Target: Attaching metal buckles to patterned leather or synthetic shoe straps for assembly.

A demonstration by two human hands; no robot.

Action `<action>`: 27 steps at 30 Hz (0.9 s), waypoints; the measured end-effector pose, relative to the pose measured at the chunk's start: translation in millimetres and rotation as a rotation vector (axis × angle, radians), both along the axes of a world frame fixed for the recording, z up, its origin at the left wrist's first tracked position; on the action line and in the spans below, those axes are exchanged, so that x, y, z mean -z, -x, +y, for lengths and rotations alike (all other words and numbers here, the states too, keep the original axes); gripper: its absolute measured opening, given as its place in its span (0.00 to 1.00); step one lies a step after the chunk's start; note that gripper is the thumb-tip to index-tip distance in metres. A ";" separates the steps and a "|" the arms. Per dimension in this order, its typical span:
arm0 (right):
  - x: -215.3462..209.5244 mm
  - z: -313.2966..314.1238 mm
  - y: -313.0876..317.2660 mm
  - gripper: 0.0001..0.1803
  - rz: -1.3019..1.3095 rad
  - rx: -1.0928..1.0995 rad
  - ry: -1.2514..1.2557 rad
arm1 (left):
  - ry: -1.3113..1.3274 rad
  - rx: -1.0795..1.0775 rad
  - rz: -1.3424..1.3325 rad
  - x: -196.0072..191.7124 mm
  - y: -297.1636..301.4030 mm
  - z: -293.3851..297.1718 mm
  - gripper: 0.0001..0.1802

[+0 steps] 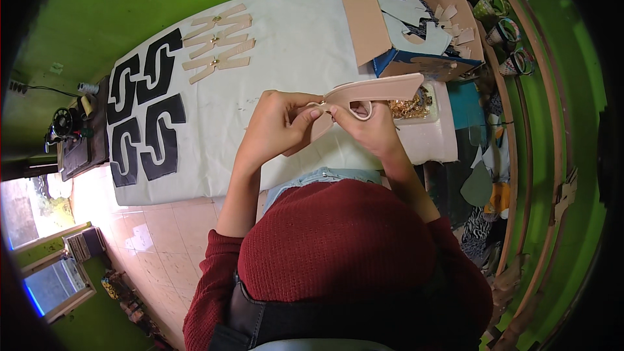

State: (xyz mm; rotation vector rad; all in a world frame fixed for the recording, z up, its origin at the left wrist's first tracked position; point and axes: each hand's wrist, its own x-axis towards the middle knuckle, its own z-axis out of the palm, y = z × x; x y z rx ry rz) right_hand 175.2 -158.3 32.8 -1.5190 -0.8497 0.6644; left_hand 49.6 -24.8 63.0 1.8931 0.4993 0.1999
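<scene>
Pinching looped beige straps [383, 89] (smooth, flat) — left hand [281, 120] faces right hand [374, 132].

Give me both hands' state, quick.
Left hand: closed, pinching the beige strap piece.
Right hand: closed, pinching the same piece, its thumb near the left thumb.

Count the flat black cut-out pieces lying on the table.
4, all at the left end of the table: far-left piece, far-right piece, near-left piece, near-right piece.
</scene>
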 end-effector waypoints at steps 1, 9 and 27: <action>-0.5 0.2 1.3 0.12 0.001 0.002 0.001 | 0.001 0.002 0.001 -0.2 0.5 0.6 0.11; -9.5 -3.5 -10.5 0.16 0.272 -0.144 -0.067 | -0.055 -0.044 -0.134 4.2 2.1 -1.8 0.12; 2.7 -4.0 -12.5 0.15 0.267 -0.199 -0.111 | 0.183 0.104 -0.046 11.0 1.7 9.4 0.12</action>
